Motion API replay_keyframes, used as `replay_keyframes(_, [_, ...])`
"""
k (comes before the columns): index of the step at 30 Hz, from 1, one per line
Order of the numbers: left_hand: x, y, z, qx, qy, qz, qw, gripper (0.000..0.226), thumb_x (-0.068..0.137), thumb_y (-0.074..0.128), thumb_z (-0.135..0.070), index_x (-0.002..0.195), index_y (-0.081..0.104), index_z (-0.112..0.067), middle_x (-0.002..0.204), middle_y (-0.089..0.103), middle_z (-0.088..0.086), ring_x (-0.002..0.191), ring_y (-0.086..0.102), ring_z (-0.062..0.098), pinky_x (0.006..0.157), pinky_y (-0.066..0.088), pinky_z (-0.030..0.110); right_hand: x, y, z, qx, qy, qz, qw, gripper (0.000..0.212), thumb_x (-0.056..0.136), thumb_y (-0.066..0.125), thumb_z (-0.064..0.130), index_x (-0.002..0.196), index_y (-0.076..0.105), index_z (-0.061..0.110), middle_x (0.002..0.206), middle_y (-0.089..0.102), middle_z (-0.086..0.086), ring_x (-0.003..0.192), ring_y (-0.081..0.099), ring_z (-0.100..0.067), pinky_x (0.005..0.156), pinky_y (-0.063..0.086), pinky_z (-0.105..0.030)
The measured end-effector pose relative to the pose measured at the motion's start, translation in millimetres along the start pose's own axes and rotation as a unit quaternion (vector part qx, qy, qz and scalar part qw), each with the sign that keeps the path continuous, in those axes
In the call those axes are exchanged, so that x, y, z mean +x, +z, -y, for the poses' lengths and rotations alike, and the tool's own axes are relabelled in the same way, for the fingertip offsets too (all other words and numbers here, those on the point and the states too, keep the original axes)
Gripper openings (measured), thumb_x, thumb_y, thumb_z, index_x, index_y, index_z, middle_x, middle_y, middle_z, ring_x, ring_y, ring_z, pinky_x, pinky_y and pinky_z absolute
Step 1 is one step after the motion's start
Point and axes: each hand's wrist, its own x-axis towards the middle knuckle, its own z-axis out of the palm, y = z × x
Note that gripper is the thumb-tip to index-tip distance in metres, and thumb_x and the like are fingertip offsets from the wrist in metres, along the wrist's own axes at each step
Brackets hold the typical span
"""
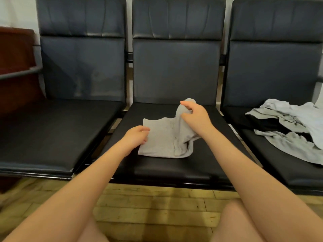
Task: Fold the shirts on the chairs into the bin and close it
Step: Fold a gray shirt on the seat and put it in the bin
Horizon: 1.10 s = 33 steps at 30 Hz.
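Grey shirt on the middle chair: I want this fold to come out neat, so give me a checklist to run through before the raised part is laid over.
1. Left hand pins the flat left edge of the grey shirt: ok.
2. Right hand has a grip on the raised part: ok, fingers pinch it above the seat.
3. Flat part smooth: ok on the left; not ok at the front right, where the cloth is bunched.
4. Shirt fully on the middle chair: ok.
5. Unfolded shirts on the right chair kept apart: ok.
6. Bin ready: cannot tell, not in view.
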Motion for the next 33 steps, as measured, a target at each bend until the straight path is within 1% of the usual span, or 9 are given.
replay_keyframes(4, [-8, -10, 6, -0.116, -0.043, -0.008, 0.992, 0.035, 0.102, 0.036, -0.022, 0.132, 0.051, -0.011, 0.109, 0.063, 0.009, 0.098, 0.064, 0.019, 0.088, 0.052, 0.028, -6, 35, 33, 0.005, -0.013, 0.055, 0.998, 0.043, 0.095, 0.051, 0.016, 0.138, 0.05, 0.022, 0.125, 0.056, -0.004, 0.111, 0.055, -0.018, 0.082, 0.041, -0.017])
replay_keyframes(7, [-10, -9, -4, -0.148, -0.056, -0.015, 0.987, 0.025, 0.102, 0.032, -0.02, 0.093, 0.056, -0.017, 0.093, 0.062, 0.008, 0.081, 0.063, 0.017, 0.069, 0.052, 0.023, -10, 50, 45, 0.141, 0.074, 0.158, 0.974, 0.025, 0.101, 0.044, 0.029, 0.123, 0.053, 0.02, 0.112, 0.061, -0.006, 0.081, 0.065, -0.017, 0.057, 0.048, -0.019])
replay_keyframes(9, [-9, -6, -6, -0.129, -0.066, -0.036, 0.989, 0.027, 0.101, 0.034, -0.02, 0.08, 0.051, -0.02, 0.082, 0.06, 0.004, 0.076, 0.061, 0.017, 0.07, 0.054, 0.027, -8, 52, 37, 0.148, 0.089, 0.149, 0.974, 0.024, 0.101, 0.044, 0.029, 0.116, 0.057, 0.017, 0.103, 0.067, -0.007, 0.075, 0.067, -0.016, 0.053, 0.049, -0.021])
replay_keyframes(13, [-1, -3, 0, -0.026, -0.04, -0.056, 0.997, 0.03, 0.098, 0.043, -0.029, 0.124, 0.054, -0.019, 0.109, 0.061, 0.002, 0.09, 0.063, 0.018, 0.078, 0.055, 0.031, -3, 47, -1, -0.036, 0.035, 0.048, 0.998, 0.025, 0.096, 0.048, 0.024, 0.114, 0.064, 0.021, 0.108, 0.064, 0.001, 0.096, 0.06, -0.015, 0.075, 0.044, -0.026])
replay_keyframes(16, [4, 1, 1, 0.116, 0.018, -0.057, 0.991, 0.053, 0.092, 0.057, -0.033, 0.14, 0.042, -0.019, 0.13, 0.054, 0.005, 0.114, 0.056, 0.023, 0.093, 0.047, 0.033, -11, 50, -22, -0.122, 0.047, 0.095, 0.987, 0.037, 0.092, 0.052, 0.024, 0.129, 0.055, 0.022, 0.121, 0.052, -0.005, 0.109, 0.055, -0.022, 0.087, 0.044, -0.031])
replay_keyframes(18, [6, 5, -3, 0.156, 0.065, -0.045, 0.985, 0.059, 0.09, 0.061, -0.025, 0.144, 0.036, -0.022, 0.128, 0.053, 0.007, 0.117, 0.053, 0.023, 0.091, 0.043, 0.031, -20, 55, -27, -0.168, 0.029, 0.128, 0.977, 0.046, 0.091, 0.054, 0.025, 0.137, 0.047, 0.021, 0.13, 0.045, -0.009, 0.118, 0.048, -0.025, 0.094, 0.042, -0.033])
replay_keyframes(24, [13, 5, -12, 0.002, 0.119, -0.074, 0.99, 0.054, 0.093, 0.045, -0.004, 0.142, 0.042, -0.026, 0.136, 0.05, 0.004, 0.119, 0.048, 0.018, 0.093, 0.041, 0.028, -36, 59, -23, -0.137, -0.02, 0.067, 0.988, 0.045, 0.093, 0.054, 0.028, 0.137, 0.048, 0.02, 0.134, 0.044, -0.007, 0.126, 0.041, -0.023, 0.091, 0.037, -0.026])
replay_keyframes(30, [18, -8, 13, 0.328, 0.082, -0.031, 0.941, 0.048, 0.098, 0.038, -0.018, 0.145, 0.035, -0.027, 0.138, 0.046, 0.011, 0.12, 0.049, 0.028, 0.094, 0.043, 0.035, -50, 75, -19, -0.218, -0.02, 0.105, 0.97, 0.061, 0.092, 0.055, 0.046, 0.143, 0.037, 0.019, 0.141, 0.036, -0.008, 0.129, 0.033, -0.026, 0.102, 0.039, -0.036])
replay_keyframes(33, [15, -6, 16, 0.396, 0.098, -0.064, 0.911, 0.044, 0.101, 0.035, -0.024, 0.145, 0.035, -0.027, 0.13, 0.048, 0.01, 0.11, 0.052, 0.027, 0.09, 0.048, 0.04, -49, 76, -17, -0.206, 0.006, 0.113, 0.972, 0.07, 0.089, 0.058, 0.05, 0.146, 0.031, 0.018, 0.142, 0.035, -0.012, 0.129, 0.035, -0.029, 0.1, 0.039, -0.037])
